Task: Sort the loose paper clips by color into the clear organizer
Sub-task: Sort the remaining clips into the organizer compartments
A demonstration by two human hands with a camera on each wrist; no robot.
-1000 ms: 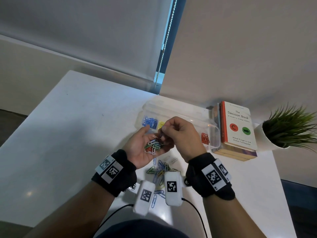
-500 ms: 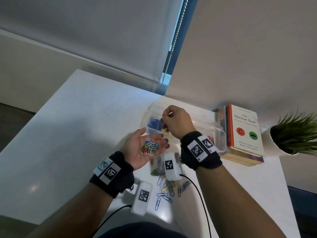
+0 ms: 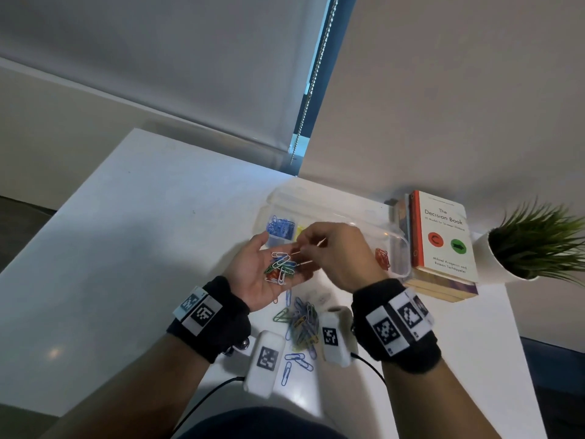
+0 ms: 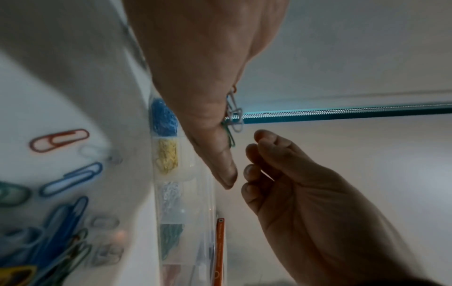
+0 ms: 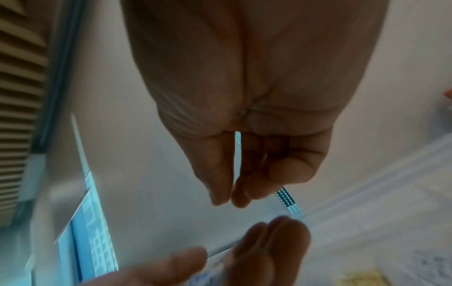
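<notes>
Paper clips (image 3: 281, 268) of mixed colors lie heaped in our upturned, flat left hand (image 3: 256, 277) at frame center. Our right hand (image 3: 335, 251) curls its fingertips over them; whether it pinches one we cannot tell. Behind, our hands partly hide the clear organizer (image 3: 395, 245).

The book (image 3: 443, 236) on the desk (image 3: 142, 248) reads "The Decision Book" on its cover, credited to Mikael Krogerus and Roman Tschäppeler.
</notes>
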